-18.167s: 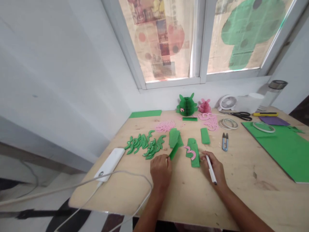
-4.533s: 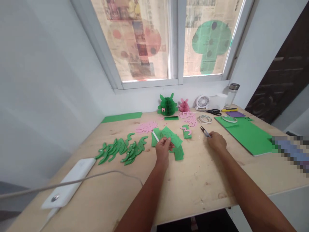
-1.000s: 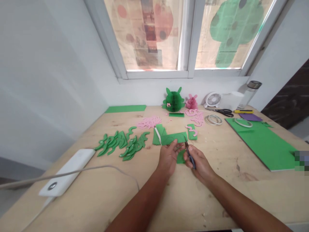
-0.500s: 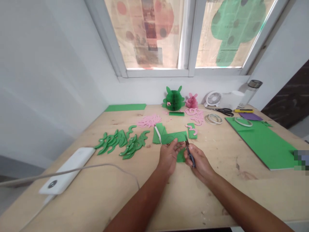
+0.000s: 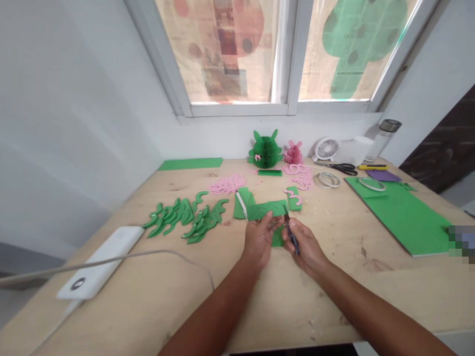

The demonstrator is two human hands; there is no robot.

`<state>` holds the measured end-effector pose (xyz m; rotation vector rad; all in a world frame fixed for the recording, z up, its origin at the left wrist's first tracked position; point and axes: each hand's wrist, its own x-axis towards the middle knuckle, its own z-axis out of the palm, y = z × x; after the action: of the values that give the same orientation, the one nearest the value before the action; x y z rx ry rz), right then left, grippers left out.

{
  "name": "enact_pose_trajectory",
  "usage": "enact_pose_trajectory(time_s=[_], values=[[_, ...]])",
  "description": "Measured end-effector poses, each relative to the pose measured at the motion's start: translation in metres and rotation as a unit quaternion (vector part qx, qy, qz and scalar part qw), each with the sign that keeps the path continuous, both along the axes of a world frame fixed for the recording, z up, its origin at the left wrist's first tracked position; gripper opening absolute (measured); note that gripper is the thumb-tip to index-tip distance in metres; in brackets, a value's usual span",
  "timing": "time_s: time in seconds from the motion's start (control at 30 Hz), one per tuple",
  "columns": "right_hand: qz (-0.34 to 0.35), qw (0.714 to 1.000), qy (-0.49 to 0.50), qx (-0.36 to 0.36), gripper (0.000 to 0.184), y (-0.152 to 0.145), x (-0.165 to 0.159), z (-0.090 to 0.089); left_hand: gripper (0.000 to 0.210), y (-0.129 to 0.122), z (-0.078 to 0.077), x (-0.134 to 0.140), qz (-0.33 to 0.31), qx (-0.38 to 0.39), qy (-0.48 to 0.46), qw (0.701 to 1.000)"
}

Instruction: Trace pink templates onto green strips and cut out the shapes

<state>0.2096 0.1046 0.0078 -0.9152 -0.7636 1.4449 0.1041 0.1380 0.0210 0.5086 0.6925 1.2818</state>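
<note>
My left hand (image 5: 259,240) pinches the lower edge of a green paper strip (image 5: 265,210) with curved lines drawn on it. My right hand (image 5: 302,242) is closed around a small dark tool that looks like a stapler (image 5: 292,237). Its narrow front end meets the strip's right end. Beneath my hands lies another green piece of paper (image 5: 277,237). A slim white tool (image 5: 241,205) rests on green paper pieces just left of the strip. To the right, a pink wavy cutout (image 5: 296,198) lies on a green rectangle.
Green curved cutouts (image 5: 202,225) and pink cutouts (image 5: 228,184) lie in piles. A white power bank (image 5: 104,262) and cable are at left. Behind stand a green paper figure (image 5: 265,151) and a fan (image 5: 327,148). Black scissors (image 5: 343,169) and green sheets (image 5: 404,217) lie right.
The view has shifted slightly. My hands keep almost the same hold on the green strip and the dark tool.
</note>
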Motion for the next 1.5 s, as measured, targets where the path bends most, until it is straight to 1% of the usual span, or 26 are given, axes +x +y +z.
enact_pose_trajectory(time_s=[0.57,0.77,1.07,1.33,1.5], values=[[0.001,1.000,0.007,0.002,0.036,0.0007,0.0008,-0.0033,0.024,-0.0025,0.0013,0.0017,0.000,0.006,-0.002,1.000],[0.002,1.000,0.002,0.003,0.037,0.0012,0.0005,-0.0042,0.025,-0.0038,0.0004,0.0033,0.013,-0.002,0.002,1.000],[0.001,1.000,0.003,0.007,0.035,0.0011,0.0003,-0.0051,0.027,-0.0055,0.0021,0.0048,0.015,0.003,-0.021,1.000],[0.004,1.000,0.010,0.012,0.032,0.0002,0.0000,-0.0036,0.022,-0.0043,0.0011,0.0058,0.016,0.015,-0.013,1.000],[0.008,1.000,0.009,0.010,0.032,0.0001,-0.0002,-0.0040,0.026,-0.0025,-0.0017,0.0061,0.016,0.012,-0.005,1.000]])
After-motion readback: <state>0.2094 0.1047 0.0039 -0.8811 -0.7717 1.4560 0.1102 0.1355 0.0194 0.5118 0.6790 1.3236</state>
